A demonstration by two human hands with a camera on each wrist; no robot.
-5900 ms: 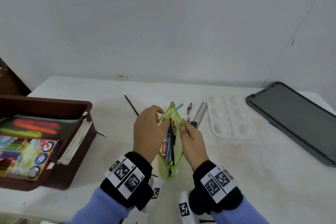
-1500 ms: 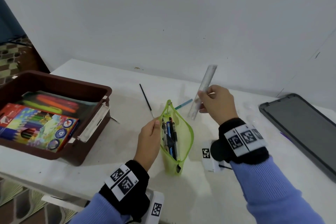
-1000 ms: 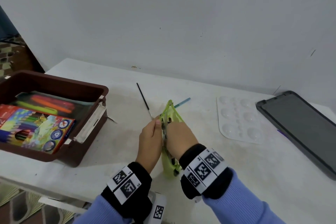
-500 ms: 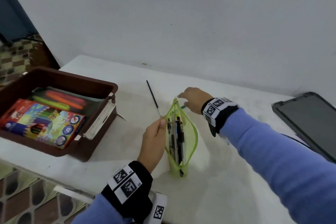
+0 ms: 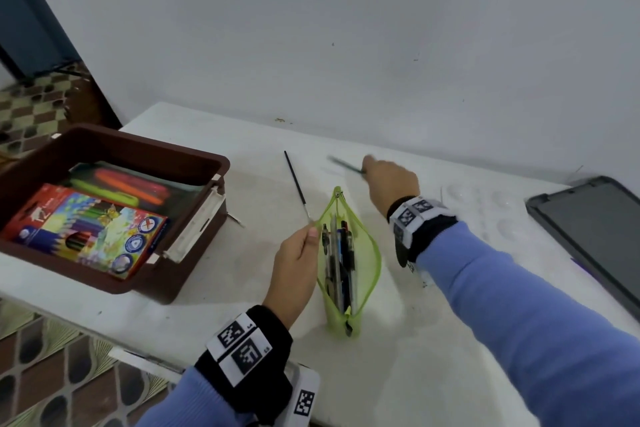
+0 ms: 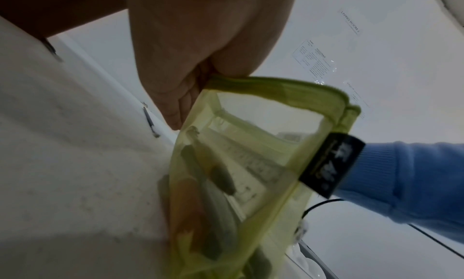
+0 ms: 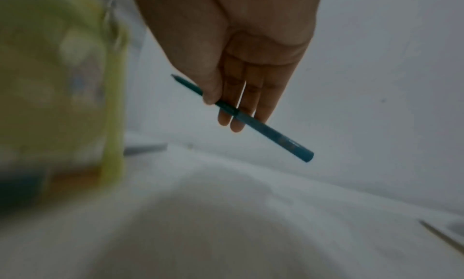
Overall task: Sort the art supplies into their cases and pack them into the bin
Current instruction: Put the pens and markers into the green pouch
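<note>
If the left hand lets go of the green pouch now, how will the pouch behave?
The green pouch is thin mesh, so it is probably floppy. It stands on its narrow edge, mouth held open by the left hand; released, it would likely sag shut or tip sideways. The pens inside might slide out.

A translucent lime-green mesh pencil pouch point(image 5: 349, 263) carries a black tag with white lettering (seen from the left wrist). The slim pencil point(image 7: 253, 120) is teal. Left of the pouch, a dark brown plastic bin point(image 5: 194, 163) holds a rainbow-printed cardboard pencil box point(image 5: 86, 229).
</note>
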